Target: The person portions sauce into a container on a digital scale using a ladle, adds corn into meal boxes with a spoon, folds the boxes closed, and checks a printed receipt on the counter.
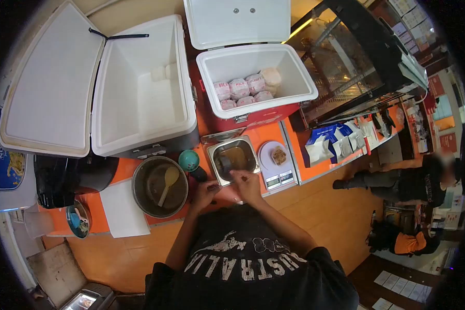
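My left hand point(206, 194) is closed in front of the counter edge, between the large pot and the steel pan; what its fingers hold, if anything, I cannot make out. My right hand point(248, 187) has its fingers drawn together at the near rim of the rectangular steel pan point(255, 151). Brown sauce or gravy point(237, 155) lies in that pan, with a dark cup-like scoop point(225, 164) in it. Right of the pan, a small brown portion of food point(278, 156) rests on a white digital scale point(287, 179). A green bowl point(189, 160) sits left of the pan.
A large pot point(139, 192) holds a yellowish spoon point(170, 178). Behind stand an open cooler point(139, 124) and a red cooler point(263, 114) with wrapped rice portions point(238, 88). Folded boxes point(320, 150) and a glass warmer point(341, 62) are at right. Two people point(398, 185) are farther right.
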`<state>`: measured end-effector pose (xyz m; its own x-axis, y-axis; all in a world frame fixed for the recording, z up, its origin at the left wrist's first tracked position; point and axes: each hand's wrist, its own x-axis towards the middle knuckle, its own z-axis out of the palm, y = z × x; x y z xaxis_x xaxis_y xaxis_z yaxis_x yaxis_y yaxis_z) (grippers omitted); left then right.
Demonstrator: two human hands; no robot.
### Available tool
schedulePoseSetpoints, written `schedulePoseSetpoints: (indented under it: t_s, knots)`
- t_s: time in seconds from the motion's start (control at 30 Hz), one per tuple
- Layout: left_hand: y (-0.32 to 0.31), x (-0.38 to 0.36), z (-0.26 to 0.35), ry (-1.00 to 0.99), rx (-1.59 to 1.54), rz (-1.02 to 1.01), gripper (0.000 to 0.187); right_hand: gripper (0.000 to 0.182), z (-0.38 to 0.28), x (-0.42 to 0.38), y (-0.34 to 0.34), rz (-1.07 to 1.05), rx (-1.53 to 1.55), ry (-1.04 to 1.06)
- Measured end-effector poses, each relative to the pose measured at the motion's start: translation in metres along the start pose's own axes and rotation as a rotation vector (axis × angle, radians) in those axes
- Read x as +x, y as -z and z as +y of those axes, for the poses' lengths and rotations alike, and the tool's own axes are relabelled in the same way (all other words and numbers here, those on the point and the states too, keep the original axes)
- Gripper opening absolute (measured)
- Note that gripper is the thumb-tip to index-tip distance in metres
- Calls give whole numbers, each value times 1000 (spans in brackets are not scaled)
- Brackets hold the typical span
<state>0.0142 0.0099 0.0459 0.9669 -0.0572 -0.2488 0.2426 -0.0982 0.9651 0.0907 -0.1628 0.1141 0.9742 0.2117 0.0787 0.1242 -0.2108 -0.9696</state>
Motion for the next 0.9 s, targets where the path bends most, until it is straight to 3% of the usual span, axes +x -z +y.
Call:
schedulePoseSetpoints:
  t_s: [0.03,0.1,0.3,0.37,0.53,0.6,0.63,0.7,0.73,0.77,0.83,0.9]
  knots:
    - [0,0,-1,28,19,18,19,25,-1,3,5,1,-1,-4]
    - [-1,0,-5,53,36,27,20,30,-11,11,25,-69,254,-500]
    - [-1,3,11,83,35,13,25,30,-23,22,81,61,386,-644]
    - [0,1,21,99,14,40,26,29,-23,21,108,209,375,-627]
    - [0,4,3,93,78,45,25,34,-1,16,181,295,231,-537]
    - [-1,4,1,115,55,58,26,30,3,12,194,280,17,-275]
    - [-2,4,-1,119,54,55,26,30,2,12,191,282,16,-280]
    - [-2,4,-3,145,15,39,27,21,1,10,182,421,-471,106]
    - [-1,3,-4,149,17,35,27,12,8,5,183,366,-515,57]
    - [0,3,-4,130,-2,16,28,12,11,2,181,368,-514,52]
    - [1,3,8,112,-21,-6,28,12,14,-3,173,250,-863,217]
    - [0,0,18,151,6,31,28,15,17,-7,170,230,-905,163]
